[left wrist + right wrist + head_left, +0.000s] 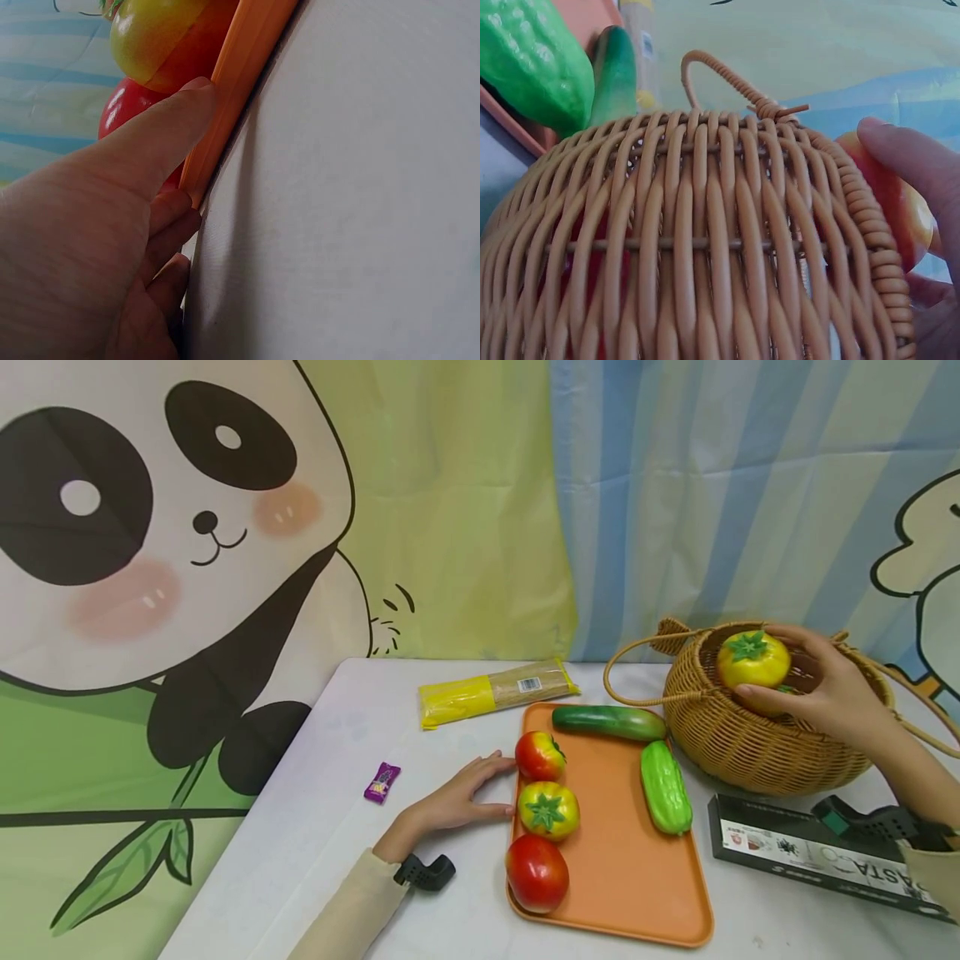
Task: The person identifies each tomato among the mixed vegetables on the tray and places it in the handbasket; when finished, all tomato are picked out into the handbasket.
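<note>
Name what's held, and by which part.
The right grip holds a yellow tomato around its sides, its green leafy top uncovered. The left grip holds nothing.

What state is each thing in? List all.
Basket: upright, uncovered, something red inside
Tray: flat, loaded
Held tomato: at basket's mouth
Right hand: gripping held tomato
Left hand: touching tray's rim
Red-yellow tomato: whole, on tray
Yellow tomato: whole, on tray
Red tomato: whole, on tray
Cucumber: whole, on tray
Light-green vegetable: whole, on tray
Noodle packet: lying flat, looks sealed
Pasta box: lying flat, looks closed
Candy: wrapped
</note>
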`<action>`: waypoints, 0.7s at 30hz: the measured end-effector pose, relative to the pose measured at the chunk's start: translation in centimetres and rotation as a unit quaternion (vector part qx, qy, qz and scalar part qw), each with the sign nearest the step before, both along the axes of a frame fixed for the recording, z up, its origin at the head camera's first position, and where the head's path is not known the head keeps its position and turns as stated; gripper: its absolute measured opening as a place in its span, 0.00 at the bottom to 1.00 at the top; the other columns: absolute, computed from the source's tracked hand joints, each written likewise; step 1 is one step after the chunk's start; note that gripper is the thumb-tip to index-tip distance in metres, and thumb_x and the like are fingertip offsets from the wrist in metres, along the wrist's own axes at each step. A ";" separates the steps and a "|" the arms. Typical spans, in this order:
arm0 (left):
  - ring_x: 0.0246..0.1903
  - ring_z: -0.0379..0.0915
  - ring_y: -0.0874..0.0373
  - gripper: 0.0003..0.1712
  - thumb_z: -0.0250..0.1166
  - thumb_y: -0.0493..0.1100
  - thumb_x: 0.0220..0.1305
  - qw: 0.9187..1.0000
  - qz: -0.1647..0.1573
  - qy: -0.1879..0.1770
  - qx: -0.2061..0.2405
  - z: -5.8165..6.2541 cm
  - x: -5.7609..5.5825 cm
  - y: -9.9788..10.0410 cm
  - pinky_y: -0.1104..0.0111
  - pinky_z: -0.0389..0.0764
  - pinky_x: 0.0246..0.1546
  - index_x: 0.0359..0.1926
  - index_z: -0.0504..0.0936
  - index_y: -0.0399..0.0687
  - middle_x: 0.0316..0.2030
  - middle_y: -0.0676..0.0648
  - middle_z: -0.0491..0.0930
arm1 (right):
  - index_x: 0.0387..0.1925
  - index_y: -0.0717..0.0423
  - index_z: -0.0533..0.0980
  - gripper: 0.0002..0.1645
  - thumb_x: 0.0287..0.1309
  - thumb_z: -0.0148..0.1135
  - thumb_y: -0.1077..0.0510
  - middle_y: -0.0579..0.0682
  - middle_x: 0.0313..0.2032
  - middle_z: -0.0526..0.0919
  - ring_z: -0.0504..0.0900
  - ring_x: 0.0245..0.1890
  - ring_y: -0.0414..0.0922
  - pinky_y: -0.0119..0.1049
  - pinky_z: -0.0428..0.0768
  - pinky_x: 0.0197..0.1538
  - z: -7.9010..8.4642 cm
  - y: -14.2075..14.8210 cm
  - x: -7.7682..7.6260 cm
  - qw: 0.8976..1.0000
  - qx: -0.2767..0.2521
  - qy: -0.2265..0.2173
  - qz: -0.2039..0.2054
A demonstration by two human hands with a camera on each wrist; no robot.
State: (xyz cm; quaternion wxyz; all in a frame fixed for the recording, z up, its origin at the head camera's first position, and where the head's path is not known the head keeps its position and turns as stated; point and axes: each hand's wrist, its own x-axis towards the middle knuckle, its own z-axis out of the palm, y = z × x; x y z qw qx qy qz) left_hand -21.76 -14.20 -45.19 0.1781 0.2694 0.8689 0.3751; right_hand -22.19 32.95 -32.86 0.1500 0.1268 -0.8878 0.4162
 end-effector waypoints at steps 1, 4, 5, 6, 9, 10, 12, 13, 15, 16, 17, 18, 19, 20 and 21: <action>0.76 0.38 0.55 0.41 0.67 0.58 0.61 1.000 0.000 0.000 0.000 0.0 0.0 0.0 0.51 0.43 0.74 0.72 0.63 0.59 0.75 0.54 0.55 | 0.72 0.52 0.58 0.49 0.52 0.72 0.65 0.29 0.53 0.62 0.64 0.45 0.20 0.07 0.68 0.42 0.0 0.0 -0.1 1.000 0.004 -0.003 -0.003; 0.76 0.38 0.55 0.41 0.67 0.58 0.61 1.000 0.001 -0.002 0.001 0.0 0.0 0.0 0.51 0.43 0.74 0.72 0.63 0.60 0.75 0.54 0.54 | 0.72 0.55 0.58 0.50 0.52 0.73 0.63 0.37 0.56 0.64 0.63 0.45 0.19 0.07 0.67 0.41 0.0 0.0 -0.6 1.000 0.016 -0.005 -0.006; 0.76 0.38 0.55 0.41 0.67 0.58 0.61 1.000 0.001 -0.002 0.001 0.0 0.0 0.0 0.51 0.43 0.74 0.72 0.63 0.60 0.75 0.54 0.54 | 0.72 0.56 0.58 0.49 0.51 0.73 0.63 0.41 0.56 0.65 0.63 0.44 0.19 0.07 0.67 0.41 0.1 -0.1 -0.7 1.000 0.020 -0.006 -0.007; 0.76 0.38 0.55 0.41 0.67 0.58 0.61 1.000 0.001 -0.002 0.001 0.0 0.0 0.0 0.51 0.43 0.74 0.72 0.63 0.60 0.75 0.54 0.54 | 0.72 0.56 0.58 0.49 0.52 0.73 0.62 0.45 0.57 0.65 0.62 0.44 0.19 0.07 0.67 0.40 0.1 -0.1 -0.8 1.000 0.026 -0.009 -0.009; 0.76 0.38 0.54 0.41 0.67 0.58 0.61 1.000 0.001 -0.002 0.002 -0.1 0.1 0.0 0.51 0.43 0.74 0.72 0.63 0.60 0.75 0.54 0.54 | 0.72 0.58 0.57 0.49 0.53 0.73 0.60 0.56 0.59 0.64 0.63 0.45 0.22 0.07 0.67 0.39 0.4 -0.2 -1.3 0.999 0.045 -0.022 -0.008; 0.76 0.38 0.54 0.41 0.67 0.58 0.61 1.000 0.002 -0.003 0.002 -0.1 0.1 0.0 0.51 0.42 0.74 0.72 0.63 0.60 0.75 0.54 0.54 | 0.72 0.59 0.57 0.49 0.54 0.72 0.59 0.58 0.59 0.64 0.66 0.47 0.27 0.08 0.66 0.39 0.6 -0.2 -1.4 0.998 0.051 -0.027 -0.007; 0.76 0.38 0.54 0.41 0.67 0.58 0.61 1.000 0.003 -0.003 0.001 -0.1 0.1 0.0 0.51 0.42 0.74 0.72 0.63 0.60 0.75 0.54 0.53 | 0.72 0.59 0.55 0.49 0.55 0.71 0.57 0.63 0.61 0.63 0.70 0.53 0.41 0.08 0.65 0.38 0.7 -0.2 -1.6 0.997 0.062 -0.041 -0.003; 0.76 0.38 0.54 0.41 0.67 0.58 0.61 1.000 0.003 -0.003 0.000 -0.2 0.0 0.0 0.51 0.43 0.74 0.72 0.63 0.61 0.75 0.54 0.53 | 0.73 0.60 0.55 0.49 0.56 0.71 0.56 0.65 0.62 0.63 0.70 0.54 0.49 0.08 0.64 0.38 0.8 -0.2 -1.7 0.996 0.068 -0.050 -0.003; 0.76 0.37 0.54 0.41 0.67 0.59 0.61 1.000 0.003 -0.003 -0.002 -0.2 0.0 0.0 0.51 0.43 0.74 0.72 0.62 0.61 0.75 0.54 0.53 | 0.73 0.60 0.54 0.49 0.57 0.70 0.55 0.69 0.62 0.63 0.68 0.55 0.63 0.09 0.63 0.36 0.9 -0.2 -1.9 0.995 0.082 -0.065 -0.005; 0.76 0.37 0.54 0.41 0.67 0.59 0.61 1.000 0.002 -0.002 -0.002 -0.2 0.0 0.0 0.51 0.43 0.74 0.72 0.62 0.61 0.75 0.54 0.53 | 0.73 0.61 0.53 0.50 0.57 0.70 0.54 0.70 0.62 0.63 0.67 0.55 0.67 0.10 0.63 0.35 0.9 -0.2 -2.0 0.994 0.089 -0.071 -0.006; 0.76 0.37 0.54 0.41 0.67 0.59 0.61 1.000 0.001 -0.001 -0.002 -0.2 0.0 0.0 0.51 0.42 0.74 0.72 0.62 0.61 0.75 0.54 0.53 | 0.73 0.61 0.53 0.51 0.57 0.70 0.53 0.72 0.62 0.62 0.67 0.54 0.68 0.11 0.63 0.34 0.9 -0.2 -2.2 0.993 0.094 -0.075 -0.009; 0.76 0.37 0.55 0.41 0.67 0.59 0.61 1.000 0.001 0.001 -0.003 -0.1 0.0 0.0 0.51 0.42 0.74 0.72 0.62 0.61 0.75 0.54 0.53 | 0.73 0.61 0.53 0.51 0.57 0.70 0.52 0.72 0.61 0.63 0.68 0.54 0.68 0.11 0.63 0.33 0.9 -0.2 -2.3 0.992 0.099 -0.076 -0.014; 0.76 0.38 0.55 0.41 0.67 0.59 0.61 1.000 0.001 0.001 -0.003 -0.1 0.0 0.0 0.51 0.42 0.74 0.72 0.63 0.61 0.75 0.54 0.54 | 0.73 0.61 0.53 0.51 0.57 0.70 0.51 0.72 0.61 0.63 0.68 0.53 0.68 0.13 0.63 0.33 0.9 -0.3 -2.4 0.991 0.104 -0.077 -0.020; 0.76 0.38 0.55 0.41 0.67 0.59 0.61 1.000 0.001 0.002 -0.002 -0.1 -0.1 0.0 0.52 0.42 0.74 0.72 0.63 0.61 0.75 0.54 0.54 | 0.73 0.62 0.53 0.51 0.56 0.70 0.51 0.72 0.60 0.64 0.68 0.53 0.68 0.15 0.64 0.33 0.9 -0.3 -2.6 0.991 0.107 -0.075 -0.023; 0.76 0.38 0.56 0.41 0.67 0.58 0.61 1.000 0.001 0.003 -0.001 0.0 -0.1 0.0 0.52 0.42 0.74 0.72 0.63 0.60 0.74 0.54 0.55 | 0.73 0.62 0.53 0.52 0.56 0.71 0.50 0.72 0.60 0.64 0.68 0.52 0.68 0.19 0.66 0.34 0.9 -0.3 -2.8 0.991 0.111 -0.074 -0.029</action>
